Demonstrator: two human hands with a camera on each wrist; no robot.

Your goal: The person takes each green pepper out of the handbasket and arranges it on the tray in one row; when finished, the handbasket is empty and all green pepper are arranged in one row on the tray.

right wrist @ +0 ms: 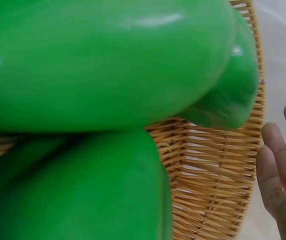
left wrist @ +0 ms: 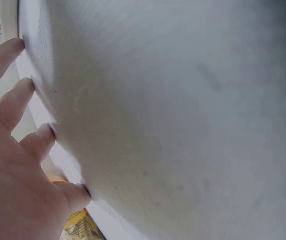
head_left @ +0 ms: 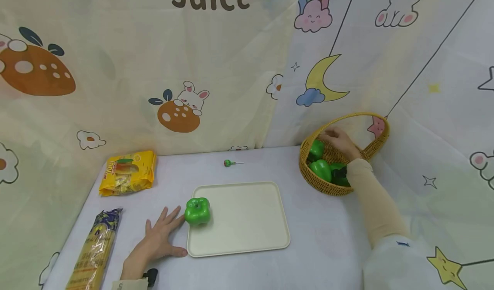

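My left hand point(head_left: 158, 238) rests with spread fingers on the white table, beside the left edge of a cream tray point(head_left: 247, 221). On the tray's left side stands a green bell pepper point(head_left: 197, 211), close to the left fingertips. At the back right, my right hand point(head_left: 340, 143) reaches over a wicker basket point(head_left: 328, 189) and holds nothing. Its fingers point(right wrist: 278, 150) are loosely extended near the basket rim in the right wrist view. Inside the basket lie several green bell peppers point(head_left: 321, 170), one partly hidden by the right wrist.
A yellow snack bag point(head_left: 129, 174) lies at the back left. Nearer the front left is a long clear pack of spaghetti point(head_left: 92, 251). Behind the tray lies a small lollipop point(head_left: 231, 163). A printed cloth backdrop point(head_left: 231, 67) rises behind the table.
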